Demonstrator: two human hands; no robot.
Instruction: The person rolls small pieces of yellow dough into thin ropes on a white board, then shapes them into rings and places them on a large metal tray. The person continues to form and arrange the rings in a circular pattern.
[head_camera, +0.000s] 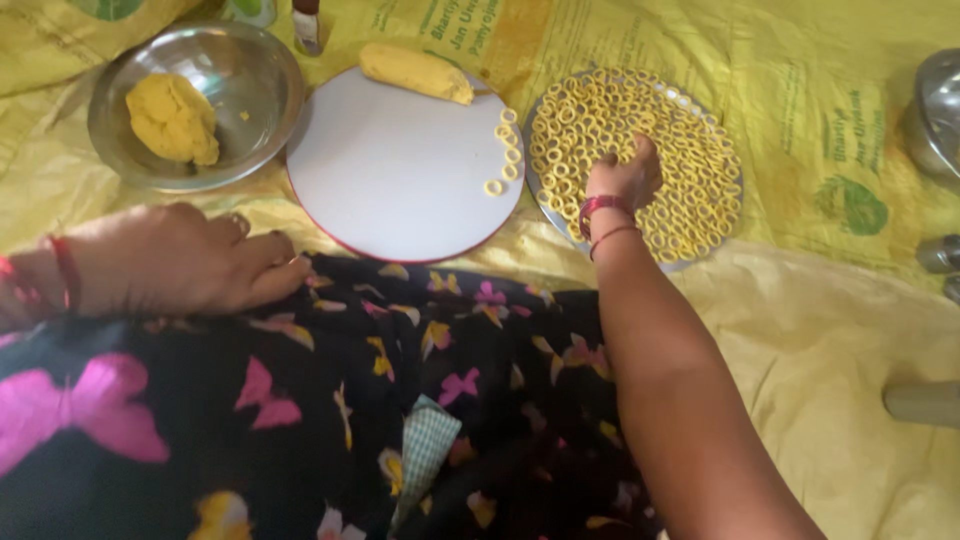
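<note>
- Reaching out over the round metal plate (722, 158), the right hand (625, 175) rests on the layer of small yellow dough rings (690, 140) that fills it; the fingers curl downward and are hidden behind the knuckles, so I cannot tell whether they pinch a ring.
- Red bangles (603, 206) circle the right wrist.
- The left hand (185, 260) lies flat on the black cloth with pink and yellow butterflies (330, 420), fingers loosely together and holding nothing.
- A round white board (400, 175) sits between the plate and a steel bowl (262, 95).
- 5 or so loose rings (505, 155) lie along the board's right edge, and a roll of yellow dough (415, 72) lies at its top edge.
- A lump of yellow dough (173, 118) sits in the bowl.
- Everything rests on a yellow printed sheet (830, 330).
</note>
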